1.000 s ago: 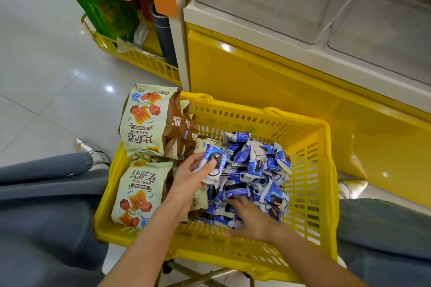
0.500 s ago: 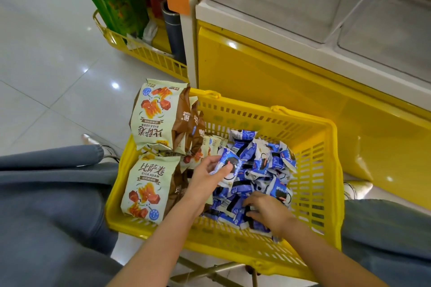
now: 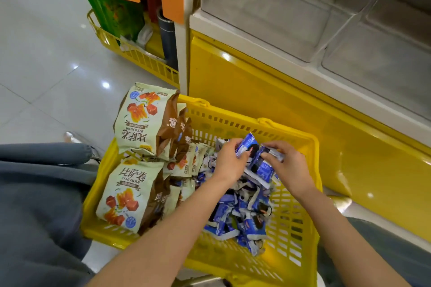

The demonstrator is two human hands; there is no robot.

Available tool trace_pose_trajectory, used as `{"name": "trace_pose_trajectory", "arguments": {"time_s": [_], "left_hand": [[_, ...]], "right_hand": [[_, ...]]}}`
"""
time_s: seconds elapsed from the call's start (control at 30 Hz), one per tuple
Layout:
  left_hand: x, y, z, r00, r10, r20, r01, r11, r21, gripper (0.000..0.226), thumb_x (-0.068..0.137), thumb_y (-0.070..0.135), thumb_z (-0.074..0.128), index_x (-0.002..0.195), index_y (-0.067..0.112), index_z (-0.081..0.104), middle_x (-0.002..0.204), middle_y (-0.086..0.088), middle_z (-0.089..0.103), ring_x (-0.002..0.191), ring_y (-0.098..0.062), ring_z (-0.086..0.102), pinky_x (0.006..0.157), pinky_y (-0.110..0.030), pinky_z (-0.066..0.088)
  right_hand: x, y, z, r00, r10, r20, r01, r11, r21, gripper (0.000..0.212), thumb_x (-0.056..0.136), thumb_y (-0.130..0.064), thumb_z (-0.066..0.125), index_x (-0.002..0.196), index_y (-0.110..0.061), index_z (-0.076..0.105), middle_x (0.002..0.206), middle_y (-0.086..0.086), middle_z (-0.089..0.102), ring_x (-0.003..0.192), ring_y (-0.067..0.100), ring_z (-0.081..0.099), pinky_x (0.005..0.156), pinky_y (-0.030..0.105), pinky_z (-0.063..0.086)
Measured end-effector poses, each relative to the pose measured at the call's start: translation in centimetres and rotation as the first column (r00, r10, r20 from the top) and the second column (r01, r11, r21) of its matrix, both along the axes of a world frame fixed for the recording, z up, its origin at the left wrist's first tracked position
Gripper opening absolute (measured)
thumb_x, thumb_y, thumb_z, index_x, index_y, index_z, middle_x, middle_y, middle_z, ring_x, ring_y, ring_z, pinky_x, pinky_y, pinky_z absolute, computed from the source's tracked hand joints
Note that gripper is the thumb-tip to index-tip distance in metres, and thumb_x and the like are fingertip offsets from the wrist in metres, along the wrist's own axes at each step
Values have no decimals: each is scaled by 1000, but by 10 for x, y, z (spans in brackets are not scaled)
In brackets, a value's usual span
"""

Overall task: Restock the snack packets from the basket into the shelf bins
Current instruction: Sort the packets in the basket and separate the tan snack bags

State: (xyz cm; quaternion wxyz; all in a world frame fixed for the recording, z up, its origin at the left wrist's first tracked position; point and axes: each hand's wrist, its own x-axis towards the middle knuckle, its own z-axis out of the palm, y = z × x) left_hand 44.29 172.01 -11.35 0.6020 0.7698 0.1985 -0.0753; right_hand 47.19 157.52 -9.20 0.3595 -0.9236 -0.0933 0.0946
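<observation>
The left hand [image 3: 229, 162] and right hand [image 3: 290, 166] each pinch small blue-and-white foil snack packets [image 3: 250, 149], held between them above the yellow slotted plastic basket [image 3: 289, 131]. Clear plastic shelf bins [image 3: 268, 14] stand beyond both hands.

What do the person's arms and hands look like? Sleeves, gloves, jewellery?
Left hand and right hand are ungloved, with no rings, watch or bands showing. Both arms are bare to the frame's edge, no sleeve in view. Grey-blue trousers cover the legs on either side.
</observation>
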Motion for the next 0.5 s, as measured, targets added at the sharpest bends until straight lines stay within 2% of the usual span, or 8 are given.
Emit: {"name": "trace_pose_trajectory", "arguments": {"time_s": [0.07,0.13,0.27,0.37,0.43,0.5], "left_hand": [[15,-13,-2,999,-29,13,29,998,48,35,95,13,49,130,10,48,122,-7,54,108,-19,54,85,-24,43],[26,-21,-8,995,-99,-10,100,988,118,35,96,12,46,131,9,46,126,-11,52,113,-24,52,92,-31,42],[31,-23,-28,914,-347,-208,395,880,263,32,97,10,45,127,0,49,126,-19,53,114,-34,52,95,-41,44],[29,-19,-37,858,-408,-313,499,809,311,40,97,8,44,136,0,38,138,-21,43,121,-35,47,98,-41,42],[25,-16,-36,845,-443,-299,526,786,325,44,97,12,43,140,2,33,140,-20,40,124,-35,42,101,-42,39],[15,-10,-32,865,-451,-222,502,797,337,45,98,15,43,141,7,32,137,-15,40,126,-30,39,104,-40,36]], "right_hand": [[9,-3,-2,996,-72,55,70,997,26,28,84,-19,68,111,-16,64,110,-5,63,101,7,55,81,17,38],[14,-10,-10,995,-89,40,90,996,-24,32,83,-18,69,115,-18,62,115,-2,63,106,10,57,83,19,39],[10,-26,-33,994,-54,-91,22,946,-324,40,85,-15,66,123,-21,56,126,1,58,109,20,59,85,30,46],[10,-25,-39,995,-16,-102,-29,903,-428,43,88,-12,62,128,-18,51,131,4,50,112,23,57,89,33,46],[10,-23,-37,996,-5,-95,-41,879,-476,50,89,-13,61,135,-16,43,134,6,46,120,25,50,95,34,43],[6,-22,-33,998,54,-17,-55,859,-510,53,89,-14,59,138,-14,38,133,8,45,125,25,42,102,35,38]]}}
